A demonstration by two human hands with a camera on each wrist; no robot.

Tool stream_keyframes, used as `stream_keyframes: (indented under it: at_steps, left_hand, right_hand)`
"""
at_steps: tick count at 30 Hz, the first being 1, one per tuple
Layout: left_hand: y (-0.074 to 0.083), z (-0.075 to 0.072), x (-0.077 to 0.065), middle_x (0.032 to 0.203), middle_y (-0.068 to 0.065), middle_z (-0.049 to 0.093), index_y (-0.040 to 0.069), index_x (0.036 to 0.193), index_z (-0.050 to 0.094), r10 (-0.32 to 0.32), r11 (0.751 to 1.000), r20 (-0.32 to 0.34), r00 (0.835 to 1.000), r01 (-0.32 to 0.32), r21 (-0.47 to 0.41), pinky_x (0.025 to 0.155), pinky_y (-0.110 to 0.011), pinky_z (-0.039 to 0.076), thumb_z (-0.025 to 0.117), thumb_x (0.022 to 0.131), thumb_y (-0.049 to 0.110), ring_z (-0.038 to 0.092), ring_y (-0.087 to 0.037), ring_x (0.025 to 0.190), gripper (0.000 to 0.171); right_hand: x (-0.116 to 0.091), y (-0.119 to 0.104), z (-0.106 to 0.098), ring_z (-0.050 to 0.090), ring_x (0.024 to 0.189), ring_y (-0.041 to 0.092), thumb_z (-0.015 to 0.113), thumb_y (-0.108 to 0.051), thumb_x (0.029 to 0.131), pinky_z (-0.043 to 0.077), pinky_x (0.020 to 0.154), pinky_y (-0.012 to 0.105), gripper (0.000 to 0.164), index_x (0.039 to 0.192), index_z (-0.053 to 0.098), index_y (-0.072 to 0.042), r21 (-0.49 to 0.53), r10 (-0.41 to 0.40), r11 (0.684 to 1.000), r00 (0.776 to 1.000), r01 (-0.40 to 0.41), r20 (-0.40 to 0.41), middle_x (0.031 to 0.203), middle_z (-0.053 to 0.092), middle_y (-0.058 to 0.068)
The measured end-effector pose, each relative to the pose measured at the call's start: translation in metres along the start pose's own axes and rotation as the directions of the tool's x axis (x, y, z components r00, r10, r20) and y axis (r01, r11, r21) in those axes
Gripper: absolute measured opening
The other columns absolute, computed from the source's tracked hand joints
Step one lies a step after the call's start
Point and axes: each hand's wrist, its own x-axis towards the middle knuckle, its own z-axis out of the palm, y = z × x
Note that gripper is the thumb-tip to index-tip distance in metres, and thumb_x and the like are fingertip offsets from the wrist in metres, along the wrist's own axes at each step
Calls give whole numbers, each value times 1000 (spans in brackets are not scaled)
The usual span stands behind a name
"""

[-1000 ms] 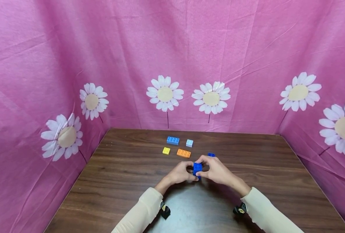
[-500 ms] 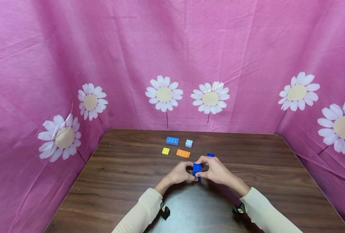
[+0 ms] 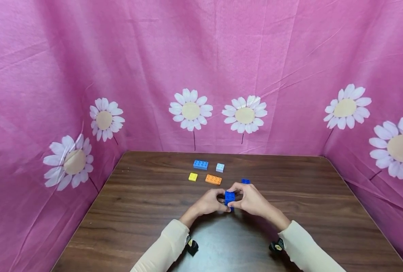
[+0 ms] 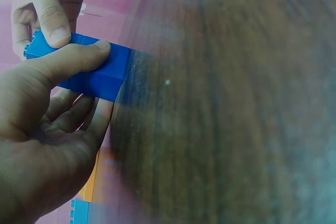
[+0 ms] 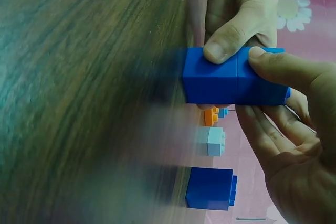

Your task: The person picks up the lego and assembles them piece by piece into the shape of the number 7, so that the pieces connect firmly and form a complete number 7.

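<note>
L hand (image 3: pixel 208 203) & R hand (image 3: pixel 254 200) meet near table's (image 3: pixel 137 226) middle on an upright two-brick blue stack (image 3: pixel 230 197). L hand, thumb vs. fingers, pinches the lower brick (image 5: pixel 210 85); R hand does same w/ the upper brick (image 5: pixel 262 90), whose studs face up. Both hands closed only to brick width. Bricks touch, thin seam btwn; base at or just above tabletop, can't tell which. Spare dark blue brick (image 5: pixel 210 189) stands just far of R hand, partly hidden in head view. Orange brick (image 3: pixel 213 179) lies far of stack, slightly left; yellow pc (image 3: pixel 192 176) left of it; mid-blue brick (image 3: pixel 200 164) & pale blue brick (image 3: pixel 220 167) farther back. Pink cloth (image 3: pixel 137 56) w/ white daisies behind.
</note>
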Motion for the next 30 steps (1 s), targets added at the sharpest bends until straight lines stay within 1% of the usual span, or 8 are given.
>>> stream_keyframes:
  at_steps: [7,12,16,22,26,30]
  left_hand:
    - [2,-1,-3,110,-3,77,5,120,72,-12,1000,6,1000,12,-6,78,-19,58,88,84,4,71,-9,99,39]
    - [4,-1,-5,108,-4,77,4,117,72,-5,1000,2,1000,5,-5,75,-19,57,88,84,4,71,-8,96,38]
    - [5,0,-4,105,-3,77,5,115,72,-1,1000,1,1000,1,6,71,-18,54,88,84,5,69,-6,91,36]
    - [4,1,-3,104,-4,77,5,114,72,6,1000,-5,1000,-6,23,74,-17,54,88,84,5,69,-6,91,34]
    - [4,2,-4,104,-2,77,7,113,72,-5,1000,-8,1000,5,25,75,-17,54,88,84,6,69,-7,92,33]
    - [3,2,-4,106,-4,77,6,114,71,2,1000,-10,1000,-1,26,75,-18,54,88,85,6,69,-8,93,34]
  right_hand:
    - [0,-3,4,76,96,18,92,-14,85,63,80,30,29,107,72,-14,5,48,999,999,-48,-15,105,80,5]
    - [-1,-4,6,76,94,18,92,-12,84,63,79,30,30,107,72,-14,-1,57,998,998,-57,-26,104,79,5]
    - [-1,-4,6,76,93,17,92,-11,84,62,79,28,30,107,72,-13,-5,52,999,998,-52,-37,103,79,4]
    - [-3,-2,7,77,96,19,90,-12,86,61,81,26,31,111,73,-12,3,26,1000,999,-26,-43,108,80,8]
    - [-6,-2,10,77,100,23,88,-11,88,64,84,33,32,115,71,-11,8,26,1000,999,-26,-29,116,78,12]
    - [-8,-5,8,76,105,27,87,-11,89,65,89,39,35,119,68,-11,-28,-14,1000,1000,13,-23,120,75,11]
